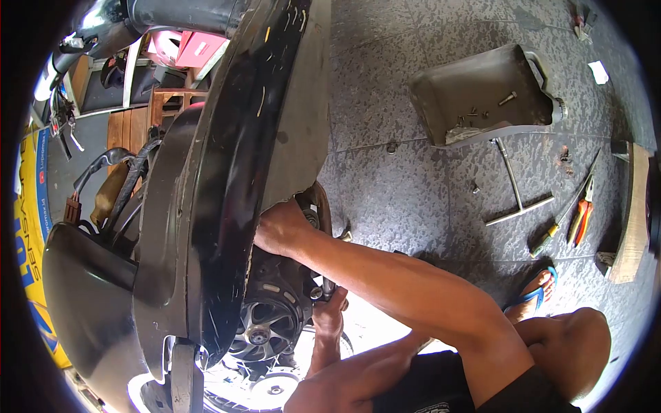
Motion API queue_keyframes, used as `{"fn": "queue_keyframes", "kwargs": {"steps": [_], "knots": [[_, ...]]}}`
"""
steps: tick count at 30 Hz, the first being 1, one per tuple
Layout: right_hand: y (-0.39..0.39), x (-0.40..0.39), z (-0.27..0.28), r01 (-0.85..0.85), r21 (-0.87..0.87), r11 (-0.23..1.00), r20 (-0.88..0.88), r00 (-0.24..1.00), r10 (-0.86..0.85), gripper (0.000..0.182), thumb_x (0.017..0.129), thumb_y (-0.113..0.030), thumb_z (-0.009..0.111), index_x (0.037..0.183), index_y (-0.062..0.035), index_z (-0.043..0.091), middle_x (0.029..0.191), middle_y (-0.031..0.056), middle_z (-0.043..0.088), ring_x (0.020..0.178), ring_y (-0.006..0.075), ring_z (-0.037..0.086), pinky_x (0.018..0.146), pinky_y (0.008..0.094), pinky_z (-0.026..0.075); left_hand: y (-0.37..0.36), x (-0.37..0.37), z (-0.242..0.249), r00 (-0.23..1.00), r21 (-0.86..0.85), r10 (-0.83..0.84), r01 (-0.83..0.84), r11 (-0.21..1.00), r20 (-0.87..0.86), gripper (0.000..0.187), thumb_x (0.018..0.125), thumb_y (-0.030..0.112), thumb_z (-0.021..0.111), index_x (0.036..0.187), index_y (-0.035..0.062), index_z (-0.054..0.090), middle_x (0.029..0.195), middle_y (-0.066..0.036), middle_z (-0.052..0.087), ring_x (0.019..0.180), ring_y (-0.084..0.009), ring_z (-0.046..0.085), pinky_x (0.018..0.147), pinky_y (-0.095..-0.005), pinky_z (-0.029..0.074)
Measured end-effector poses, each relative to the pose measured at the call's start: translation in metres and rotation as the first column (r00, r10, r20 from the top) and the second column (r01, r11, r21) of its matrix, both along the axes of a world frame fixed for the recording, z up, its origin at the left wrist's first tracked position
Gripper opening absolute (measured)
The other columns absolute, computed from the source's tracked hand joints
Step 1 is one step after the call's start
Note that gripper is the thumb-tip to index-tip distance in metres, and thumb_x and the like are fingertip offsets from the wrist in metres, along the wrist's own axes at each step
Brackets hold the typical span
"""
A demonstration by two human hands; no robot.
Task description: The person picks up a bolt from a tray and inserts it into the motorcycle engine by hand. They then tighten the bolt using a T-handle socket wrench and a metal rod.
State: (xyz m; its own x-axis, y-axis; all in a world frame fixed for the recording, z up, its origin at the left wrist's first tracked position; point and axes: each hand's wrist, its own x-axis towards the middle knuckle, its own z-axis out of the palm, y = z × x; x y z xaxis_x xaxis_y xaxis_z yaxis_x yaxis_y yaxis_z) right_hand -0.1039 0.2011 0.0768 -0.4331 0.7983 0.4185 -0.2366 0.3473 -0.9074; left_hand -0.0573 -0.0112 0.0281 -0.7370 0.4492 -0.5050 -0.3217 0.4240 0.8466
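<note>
A motor scooter with a scuffed black body panel (227, 165) fills the left of the view. My right hand (281, 227) reaches in at the panel's lower edge, and its fingers are hidden behind it. Lower down, my left hand (329, 311) is closed at a metal part beside the engine, its thumb upward; what it grips is hard to make out. Left of that hand sits a spoked, fan-like metal wheel (258, 334) on the engine.
On the dark tiled floor lies a cut-open plastic canister (441, 103) holding several bolts. Near it are a T-handle wrench (511, 175), a screwdriver (546, 239) and pliers (584, 213). A wooden board (630, 213) stands at far right, by my sandalled foot (539, 289).
</note>
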Motion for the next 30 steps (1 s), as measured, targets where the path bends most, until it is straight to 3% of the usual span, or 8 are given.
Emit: {"fn": "queue_keyframes", "kwargs": {"steps": [2, 3, 9, 12, 15, 17, 26, 30], "knots": [[0.004, 0.006, 0.003, -0.108, -0.090, 0.990, -0.010, 0.994, 0.108, 0.035, 0.089, -0.023, 0.045, 0.117, -0.0062, 0.059, 0.126, 0.0159, 0.058, 0.121, 0.0364, 0.049, 0.102, 0.0473, 0.038, -0.006, -0.005, -0.008, 0.997, 0.001, -0.009, 0.009, 1.000, 0.071, 0.015, 0.081, 0.003, 0.071, 0.074, 0.0068, 0.058, 0.059, 0.003, 0.046, 0.045, -0.0058, 0.036, 0.045, -0.0240, 0.031], [0.003, 0.007, 0.003, -0.105, -0.090, 0.990, -0.009, 0.995, 0.104, 0.035, 0.089, -0.023, 0.045, 0.117, -0.0062, 0.059, 0.126, 0.0159, 0.058, 0.121, 0.0364, 0.049, 0.102, 0.0473, 0.038, -0.006, -0.010, -0.009, 0.998, -0.146, -0.065, 0.063, 0.987, -0.008, 0.017, 0.082, 0.006, 0.072, 0.073, 0.0083, 0.057, 0.058, 0.003, 0.046, 0.046, -0.0064, 0.038, 0.046, -0.0247, 0.032], [0.003, 0.003, -0.001, -0.072, -0.007, 0.997, 0.064, 0.995, 0.072, 0.037, 0.091, -0.026, 0.044, 0.118, -0.0065, 0.058, 0.129, 0.0163, 0.055, 0.123, 0.0349, 0.047, 0.103, 0.0447, 0.036, -0.004, -0.008, -0.005, 0.992, 0.010, -0.123, 0.123, 0.992, 0.033, 0.013, 0.084, 0.008, 0.068, 0.079, 0.0073, 0.057, 0.061, 0.002, 0.047, 0.048, -0.0073, 0.039, 0.048, -0.0244, 0.031], [0.006, 0.007, 0.004, -0.289, -0.186, 0.939, 0.054, 0.951, 0.303, 0.037, 0.092, -0.023, 0.043, 0.122, -0.0064, 0.055, 0.132, 0.0149, 0.053, 0.125, 0.0323, 0.046, 0.105, 0.0424, 0.036, -0.004, -0.004, 0.001, 0.987, 0.026, -0.099, 0.096, 0.995, 0.130, 0.011, 0.086, 0.010, 0.065, 0.081, 0.0072, 0.056, 0.062, 0.002, 0.046, 0.052, -0.0081, 0.038, 0.052, -0.0252, 0.032], [0.001, -0.004, -0.001, -0.119, -0.088, 0.989, 0.048, 0.991, 0.123, 0.037, 0.093, -0.020, 0.041, 0.125, -0.0052, 0.052, 0.134, 0.0133, 0.052, 0.126, 0.0296, 0.045, 0.105, 0.0396, 0.036, -0.003, -0.003, 0.004, 0.969, 0.105, -0.072, 0.048, 0.993, 0.237, 0.014, 0.087, 0.016, 0.065, 0.084, 0.0070, 0.056, 0.064, 0.002, 0.045, 0.057, -0.0088, 0.040, 0.057, -0.0261, 0.033], [0.003, -0.002, 0.006, -0.084, -0.284, 0.955, -0.010, 0.996, 0.085, 0.036, 0.094, -0.018, 0.039, 0.125, -0.0041, 0.052, 0.133, 0.0126, 0.052, 0.126, 0.0289, 0.045, 0.105, 0.0385, 0.035, 0.003, 0.002, 0.008, 0.973, 0.083, -0.063, 0.045, 0.996, 0.221, 0.015, 0.087, 0.017, 0.066, 0.084, 0.0070, 0.056, 0.064, 0.002, 0.045, 0.057, -0.0089, 0.040, 0.057, -0.0261, 0.033], [0.015, -0.013, -0.005, -0.238, -0.394, 0.888, -0.018, 0.968, 0.252, 0.038, 0.095, -0.020, 0.043, 0.128, -0.0038, 0.050, 0.136, 0.0130, 0.050, 0.128, 0.0294, 0.043, 0.107, 0.0391, 0.033, 0.006, 0.003, 0.007, 0.977, 0.122, -0.068, 0.043, 0.992, 0.204, 0.016, 0.086, 0.019, 0.067, 0.086, 0.0060, 0.058, 0.063, 0.001, 0.045, 0.056, -0.0089, 0.041, 0.056, -0.0255, 0.034], [0.015, -0.016, -0.004, -0.166, -0.373, 0.913, -0.057, 0.986, 0.156, 0.041, 0.096, -0.023, 0.043, 0.131, -0.0047, 0.047, 0.139, 0.0127, 0.047, 0.131, 0.0288, 0.040, 0.109, 0.0388, 0.031, 0.002, 0.003, 0.005, 0.982, 0.131, -0.047, 0.023, 0.991, 0.182, 0.017, 0.086, 0.020, 0.068, 0.089, 0.0068, 0.058, 0.066, 0.003, 0.046, 0.060, -0.0085, 0.043, 0.057, -0.0252, 0.035]]}}
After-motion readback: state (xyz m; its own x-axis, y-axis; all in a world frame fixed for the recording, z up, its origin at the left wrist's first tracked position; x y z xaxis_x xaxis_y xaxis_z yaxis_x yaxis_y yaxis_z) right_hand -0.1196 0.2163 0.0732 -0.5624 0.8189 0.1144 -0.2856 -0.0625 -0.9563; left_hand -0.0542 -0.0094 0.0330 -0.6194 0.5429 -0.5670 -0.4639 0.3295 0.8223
